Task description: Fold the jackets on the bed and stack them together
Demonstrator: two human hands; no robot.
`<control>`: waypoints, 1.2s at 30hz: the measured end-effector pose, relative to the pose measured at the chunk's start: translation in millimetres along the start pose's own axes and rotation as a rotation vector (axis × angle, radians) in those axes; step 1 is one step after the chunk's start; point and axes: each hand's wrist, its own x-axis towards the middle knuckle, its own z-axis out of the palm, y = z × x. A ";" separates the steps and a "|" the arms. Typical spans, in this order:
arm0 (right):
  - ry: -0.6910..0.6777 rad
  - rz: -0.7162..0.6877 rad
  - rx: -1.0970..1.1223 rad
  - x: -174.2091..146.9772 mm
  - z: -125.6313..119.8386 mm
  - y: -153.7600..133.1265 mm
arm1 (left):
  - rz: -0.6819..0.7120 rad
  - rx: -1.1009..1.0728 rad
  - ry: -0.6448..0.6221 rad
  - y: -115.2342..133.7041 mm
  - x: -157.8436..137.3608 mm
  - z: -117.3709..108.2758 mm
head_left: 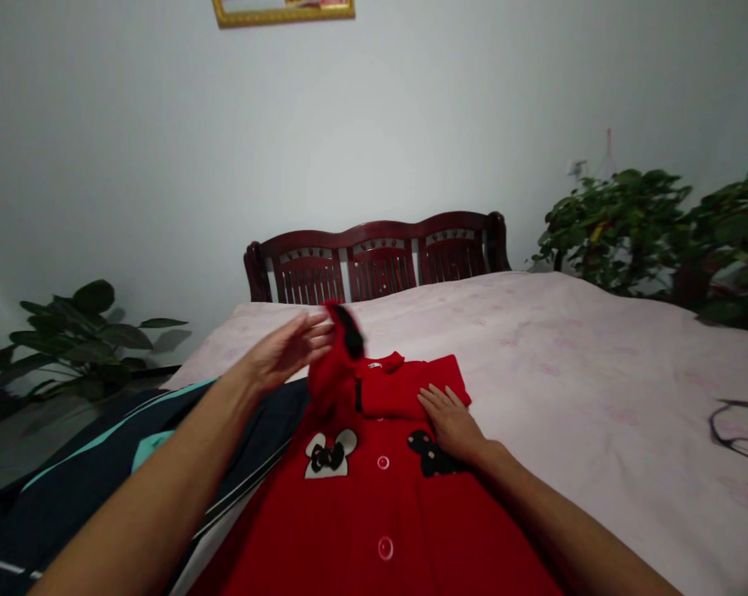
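A red buttoned cardigan [383, 505] lies spread on the bed, with a white mouse-head patch on one side and a black dotted one on the other. My left hand [287, 352] is at its left sleeve [332, 368], whose black-trimmed end stands raised and blurred by motion. The fingers reach to the sleeve's edge and appear to hold it up. Across the cardigan's upper part, the other sleeve [392, 391] is folded inward. My right hand [452, 422] rests on that fold, palm down with the fingers stretched out.
A dark garment with teal stripes [119, 451] lies at the left. Black-framed glasses [743, 430] rest on the pale bedsheet [585, 372] at the right. Behind the bed is a dark wooden headboard [380, 257]. Leafy plants [622, 223] flank the bed.
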 end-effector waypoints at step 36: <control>0.055 0.321 0.902 -226.8 -97.4 -104.2 | -0.063 0.248 -0.079 -154.7 -274.0 -25.8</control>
